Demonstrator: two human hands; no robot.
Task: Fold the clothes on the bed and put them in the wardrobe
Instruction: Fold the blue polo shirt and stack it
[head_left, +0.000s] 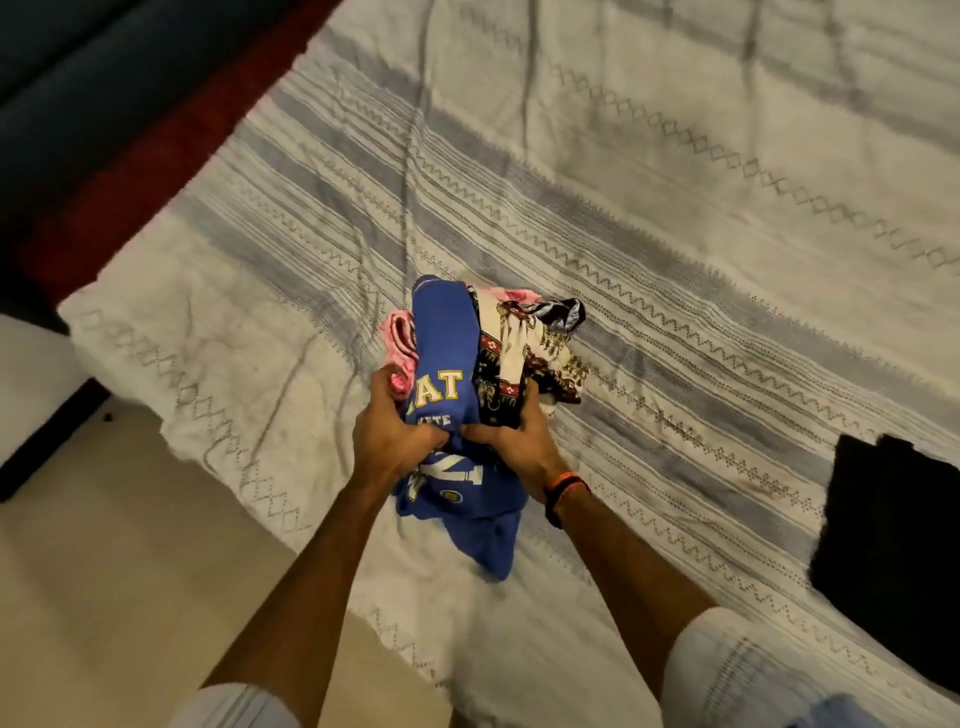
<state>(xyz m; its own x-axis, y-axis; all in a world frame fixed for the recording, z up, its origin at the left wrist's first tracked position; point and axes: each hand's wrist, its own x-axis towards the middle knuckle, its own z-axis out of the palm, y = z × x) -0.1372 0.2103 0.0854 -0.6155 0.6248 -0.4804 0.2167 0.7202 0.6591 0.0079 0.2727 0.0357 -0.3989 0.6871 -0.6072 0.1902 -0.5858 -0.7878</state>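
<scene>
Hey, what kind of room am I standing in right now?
Most likely a bedroom. A bed with a striped bedspread fills the view, both hands grip a bundle of clothes, and a black garment lies on the bed.

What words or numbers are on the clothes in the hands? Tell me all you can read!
"AT": yellow letters on the blue shirt; the left hand hides the start.
"ITE": small white letters below, partly hidden.
White marks lower down: crumpled, unreadable.
Small round badge: too small.
</scene>
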